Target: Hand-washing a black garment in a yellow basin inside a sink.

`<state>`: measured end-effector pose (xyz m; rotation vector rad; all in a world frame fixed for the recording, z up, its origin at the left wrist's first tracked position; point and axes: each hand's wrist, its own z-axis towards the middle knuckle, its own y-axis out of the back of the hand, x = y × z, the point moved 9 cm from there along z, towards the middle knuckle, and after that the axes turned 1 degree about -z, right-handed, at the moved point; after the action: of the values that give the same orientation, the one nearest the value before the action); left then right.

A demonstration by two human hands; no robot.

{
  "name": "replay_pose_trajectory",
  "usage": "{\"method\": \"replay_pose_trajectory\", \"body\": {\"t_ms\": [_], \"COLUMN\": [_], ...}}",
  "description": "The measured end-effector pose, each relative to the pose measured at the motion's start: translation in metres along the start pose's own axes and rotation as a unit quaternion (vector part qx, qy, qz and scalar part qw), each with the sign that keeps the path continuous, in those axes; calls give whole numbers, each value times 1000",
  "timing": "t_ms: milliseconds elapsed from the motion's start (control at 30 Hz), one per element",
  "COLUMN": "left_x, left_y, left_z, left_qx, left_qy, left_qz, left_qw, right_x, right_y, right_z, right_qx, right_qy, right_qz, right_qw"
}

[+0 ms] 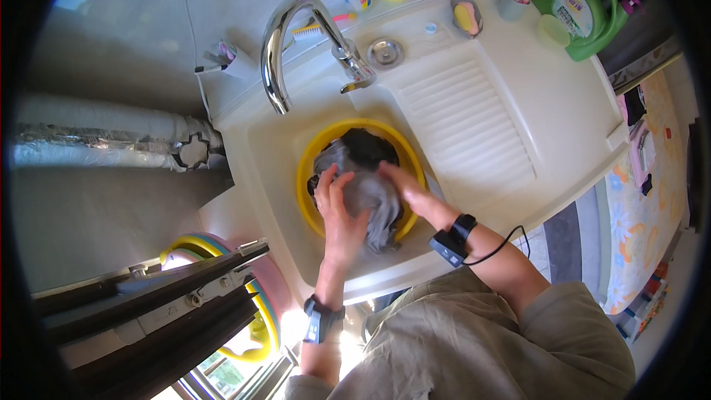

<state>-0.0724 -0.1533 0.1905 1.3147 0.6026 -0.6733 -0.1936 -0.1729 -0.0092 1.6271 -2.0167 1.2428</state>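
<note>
Yellow basin [301, 181]: centre, presumably to contain grey cloth [383, 226]
Left hand [342, 228]: fingers spread
Right hand [405, 187]: partly curled, pinch unclear

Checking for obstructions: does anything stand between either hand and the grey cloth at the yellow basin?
Nothing visible does: the left hand and right hand are both at the grey cloth, and the faucet stands beyond the yellow basin.

Saw grey cloth [384, 209] lying crumpled in a round yellow basin [304, 187], with one end spilling over the near rim; saw black cloth [372, 148] bunched toward the far side, perhaps a separate piece.
</note>
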Motion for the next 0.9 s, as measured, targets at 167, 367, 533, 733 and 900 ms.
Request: {"method": "replay_pose_trajectory", "body": {"t_ms": [167,367,533,733,900], "left_x": [130,146,177,203,234], "left_y": [-100,-102,-138,-159,-190], "left_z": [-78,-76,-91,-97,-112], "left_qx": [323,271,325,335,353], "left_qy": [345,126,143,155,75], "left_qz": [-228,192,241,215,378], "left_qw": [851,935,903,904,853], "right_x": [27,21,-5,-36,-72], "right_y": [-9,-44,-49,-30,-13], "right_z": [5,-8,8,60,104], "right_qx": [-21,-30,-86,-70,-4], "right_qy": [184,168,301,177,71], "right_qz": [-478,-794,-705,-686,-688], "right_qw": [859,583,636,702,722]}}
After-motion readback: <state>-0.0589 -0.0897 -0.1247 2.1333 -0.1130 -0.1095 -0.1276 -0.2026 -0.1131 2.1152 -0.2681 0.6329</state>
